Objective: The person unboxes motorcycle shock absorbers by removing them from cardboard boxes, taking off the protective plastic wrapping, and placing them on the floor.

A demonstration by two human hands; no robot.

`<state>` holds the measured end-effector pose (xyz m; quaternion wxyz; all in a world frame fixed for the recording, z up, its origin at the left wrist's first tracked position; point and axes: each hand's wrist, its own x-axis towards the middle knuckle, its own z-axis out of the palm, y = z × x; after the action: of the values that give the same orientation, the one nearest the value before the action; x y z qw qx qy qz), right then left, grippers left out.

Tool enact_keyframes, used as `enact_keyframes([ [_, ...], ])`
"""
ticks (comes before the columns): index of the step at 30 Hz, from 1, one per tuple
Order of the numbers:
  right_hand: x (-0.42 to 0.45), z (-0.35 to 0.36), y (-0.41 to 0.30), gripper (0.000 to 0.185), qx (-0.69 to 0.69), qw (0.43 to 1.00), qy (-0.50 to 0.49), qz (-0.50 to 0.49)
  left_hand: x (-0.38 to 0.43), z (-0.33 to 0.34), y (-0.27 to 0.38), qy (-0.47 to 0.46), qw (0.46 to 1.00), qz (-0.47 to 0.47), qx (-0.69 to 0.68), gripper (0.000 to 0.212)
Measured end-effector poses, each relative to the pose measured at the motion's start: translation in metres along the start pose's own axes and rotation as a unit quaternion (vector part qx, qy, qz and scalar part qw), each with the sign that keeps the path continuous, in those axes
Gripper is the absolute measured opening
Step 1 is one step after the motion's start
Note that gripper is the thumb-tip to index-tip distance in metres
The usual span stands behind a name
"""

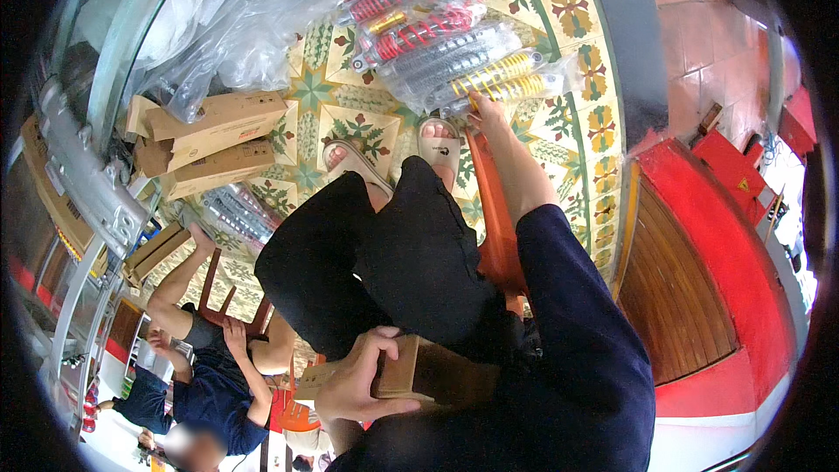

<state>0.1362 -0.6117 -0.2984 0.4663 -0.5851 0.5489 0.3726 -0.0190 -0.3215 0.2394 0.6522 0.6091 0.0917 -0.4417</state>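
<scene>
My left hand (367, 377) grips a small brown cardboard box (397, 370) on my lap, thumb on one side and fingers over the other. Stretched out toward the floor, my right hand (488, 113) touches the nearest shock absorber with a yellow spring (521, 87); whether the fingers close around it is hard to tell. A second yellow-spring shock absorber (501, 70) lies alongside in clear plastic. Beyond are wrapped shock absorbers with dark springs (452, 56) and others with red springs (419, 33), laid side by side on the patterned tiles.
Opened cardboard boxes (216, 121) and crumpled plastic wrap (252, 46) lie at left, near more wrapped shock absorbers (242, 213). An orange plastic chair (501, 236) stands by my right leg. A seated co-worker (216, 380) is at lower left; a red-and-wood structure (682, 288) borders the right.
</scene>
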Motion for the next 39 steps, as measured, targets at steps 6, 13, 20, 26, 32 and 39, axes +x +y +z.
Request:
enact_keyframes([
  [6,-0.009,0.011,-0.002,0.032,0.121,0.992,-0.018,0.025,0.005,-0.006,0.004,-0.025,0.999,-0.033,-0.002,0.077],
  [13,-0.029,-0.025,0.020,0.044,0.297,0.952,0.002,-0.075,0.002,-0.006,-0.001,-0.016,1.000,0.007,0.002,0.076],
  [20,-0.113,-0.073,-0.020,0.016,0.209,0.972,-0.012,-0.110,-0.002,0.005,0.004,0.016,0.999,0.003,0.048,0.071],
  [26,-0.218,-0.130,-0.060,0.038,-0.003,0.955,-0.127,-0.267,-0.001,0.028,-0.020,0.069,0.993,0.059,0.071,0.079],
  [32,-0.374,-0.161,-0.085,0.053,-0.017,0.894,-0.187,-0.407,-0.005,0.046,-0.002,0.075,0.992,0.060,0.085,0.072],
  [39,-0.539,-0.219,-0.061,0.047,0.159,0.785,-0.503,-0.326,-0.024,0.072,-0.007,0.087,0.969,0.161,0.164,0.072],
])
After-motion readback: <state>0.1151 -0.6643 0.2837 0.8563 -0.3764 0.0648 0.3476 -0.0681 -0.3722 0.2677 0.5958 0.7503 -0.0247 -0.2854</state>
